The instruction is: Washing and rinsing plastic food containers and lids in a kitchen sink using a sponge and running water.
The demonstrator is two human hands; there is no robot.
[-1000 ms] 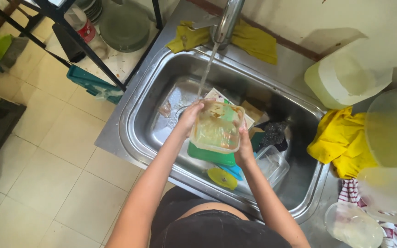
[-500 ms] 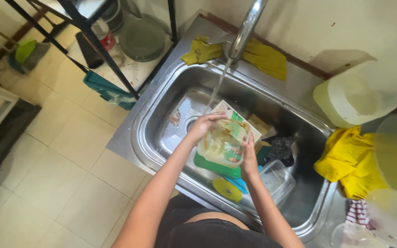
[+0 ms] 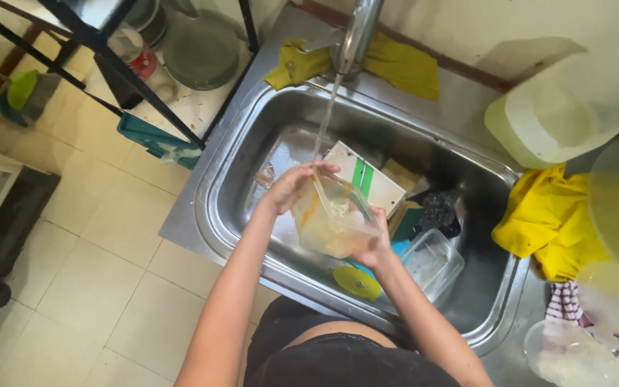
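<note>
Steel sink (image 3: 223, 208), tap (image 3: 356, 32) running; clear smeared container (image 3: 331, 218) held tilted over the basin, left hand (image 3: 291, 186) closed on its rim, right hand (image 3: 374, 244) gripping beneath; white-green carton (image 3: 363, 179) behind; yellow lid (image 3: 356, 282), clear tub (image 3: 431, 261) below.

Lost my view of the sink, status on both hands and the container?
Left hand and right hand both gripping the clear plastic container, orange residue inside. Held under the running tap stream. Steel sink crowded below: another clear tub, yellow lid.
</note>
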